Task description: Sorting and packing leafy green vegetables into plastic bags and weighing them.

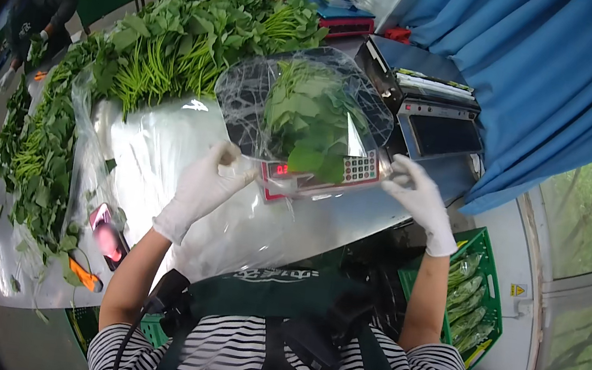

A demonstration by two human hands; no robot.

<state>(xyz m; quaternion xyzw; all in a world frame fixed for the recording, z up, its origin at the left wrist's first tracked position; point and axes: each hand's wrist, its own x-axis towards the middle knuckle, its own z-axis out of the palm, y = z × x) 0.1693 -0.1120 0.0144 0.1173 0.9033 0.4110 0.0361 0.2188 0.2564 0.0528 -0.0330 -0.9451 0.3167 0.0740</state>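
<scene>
A bunch of leafy greens (312, 108) lies on a clear plastic film (246, 93) over a digital scale (360, 168), whose red display is partly covered. My left hand (211, 181), in a white glove, is at the film's near left edge, with thumb and fingertips close together on it. At the near right corner is my gloved right hand (417, 193), its thumb and fingers bent towards the film's edge; whether they pinch it is unclear. Flat clear plastic sheets (155, 137) lie under and beside my left hand.
Heaped greens (179, 49) line the table's far and left sides. A sealing machine (439, 131) stands right, a red scale (347, 24) behind. A phone (109, 244) and an orange-handled tool (85, 273) lie left. A green crate (486, 285) holds bagged greens. Two people work beyond.
</scene>
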